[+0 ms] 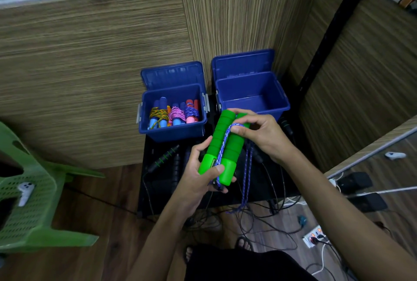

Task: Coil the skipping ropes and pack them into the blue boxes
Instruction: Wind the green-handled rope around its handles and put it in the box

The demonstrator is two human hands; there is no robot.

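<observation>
At lower centre the left hand [198, 174] grips the green handles [223, 147] at their base, their long axis slanting up-right. Above, the right hand [255, 131] pinches the blue cord [247, 177] over their top. Just beyond lies the empty blue box [252, 100].

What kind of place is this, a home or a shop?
Probably a room in a home, though I cannot be sure: wood-look floor, a green plastic chair, and a power strip with loose cables lying on the floor.
</observation>
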